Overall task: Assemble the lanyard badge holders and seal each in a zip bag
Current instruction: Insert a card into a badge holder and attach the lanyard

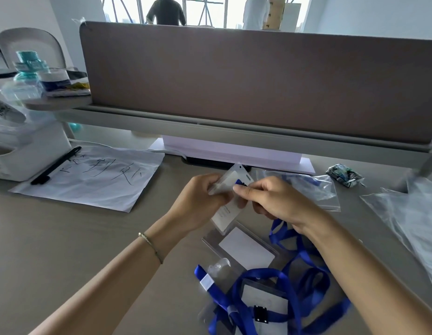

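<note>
A clear badge holder (235, 176) with a white card is held above the desk. My left hand (200, 201) grips its left edge. My right hand (270, 199) pinches the blue lanyard clip (239, 182) at the holder's top slot. The blue lanyard (287, 240) trails down from that hand to the desk. Below lies a second clear holder with a white card (244, 247). Nearer me is an assembled badge with a black clip (261, 313) among blue lanyard loops. Clear zip bags (314, 187) lie to the right.
A brown desk divider (258, 81) blocks the far side. A sheet of paper with handwriting (96, 180) and a black pen (55, 165) lie at left beside a white container (28, 151). A small wrapped packet (345, 175) and more clear plastic (408, 213) sit at right.
</note>
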Demonstrator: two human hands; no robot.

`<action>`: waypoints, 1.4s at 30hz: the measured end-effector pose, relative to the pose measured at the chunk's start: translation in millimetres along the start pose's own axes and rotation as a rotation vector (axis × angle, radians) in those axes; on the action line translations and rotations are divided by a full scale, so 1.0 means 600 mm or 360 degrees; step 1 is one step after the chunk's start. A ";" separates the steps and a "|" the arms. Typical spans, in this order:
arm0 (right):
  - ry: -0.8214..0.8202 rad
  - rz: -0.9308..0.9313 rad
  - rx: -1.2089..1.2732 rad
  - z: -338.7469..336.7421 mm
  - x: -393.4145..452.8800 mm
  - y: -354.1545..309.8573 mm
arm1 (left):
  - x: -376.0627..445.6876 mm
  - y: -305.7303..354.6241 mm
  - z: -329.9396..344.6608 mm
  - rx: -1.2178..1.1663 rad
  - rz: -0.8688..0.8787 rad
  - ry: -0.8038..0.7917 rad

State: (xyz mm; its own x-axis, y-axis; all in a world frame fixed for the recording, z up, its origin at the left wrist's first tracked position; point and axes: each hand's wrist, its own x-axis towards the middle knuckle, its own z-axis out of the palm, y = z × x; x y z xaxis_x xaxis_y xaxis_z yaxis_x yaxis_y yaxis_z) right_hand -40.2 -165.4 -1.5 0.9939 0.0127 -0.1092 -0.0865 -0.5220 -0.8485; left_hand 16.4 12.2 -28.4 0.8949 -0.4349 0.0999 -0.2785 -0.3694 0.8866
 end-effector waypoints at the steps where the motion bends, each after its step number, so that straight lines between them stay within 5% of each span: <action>1: 0.0032 -0.0015 -0.0062 0.001 0.000 0.000 | 0.000 0.000 0.002 0.0044 0.0018 0.0008; 5: 0.0143 -0.0105 -0.0203 -0.001 0.001 0.005 | 0.001 0.003 0.001 0.0143 0.0009 -0.0009; 10: 0.0017 -0.0146 0.0465 -0.016 0.003 0.002 | -0.002 0.001 -0.001 0.0190 -0.0066 -0.0048; 14: -0.0064 -0.0126 0.0629 -0.016 0.002 0.005 | -0.003 0.006 0.003 0.0250 -0.0026 -0.0025; 19: 0.0271 -0.0056 0.0836 -0.002 0.008 0.001 | -0.009 0.011 0.010 0.0400 0.0105 0.0204; 26: 0.0529 0.0068 0.0815 0.013 0.012 0.005 | -0.015 0.011 0.012 0.0504 0.0401 0.0630; 35: 0.0622 0.0056 0.0744 0.022 0.010 0.000 | -0.017 0.002 0.013 0.0800 0.0788 0.0703; 42: 0.0359 0.0003 0.0752 0.036 0.012 0.009 | -0.012 0.009 0.008 0.0383 0.0553 0.0716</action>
State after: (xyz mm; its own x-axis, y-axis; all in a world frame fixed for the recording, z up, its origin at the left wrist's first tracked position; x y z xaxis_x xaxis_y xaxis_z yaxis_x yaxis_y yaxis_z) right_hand -35.1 -149.5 -18.4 0.9791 -0.1993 -0.0406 -0.0575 -0.0796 -0.9952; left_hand 6.9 9.4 -26.7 0.7826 -0.1933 0.5918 -0.6040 -0.4661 0.6465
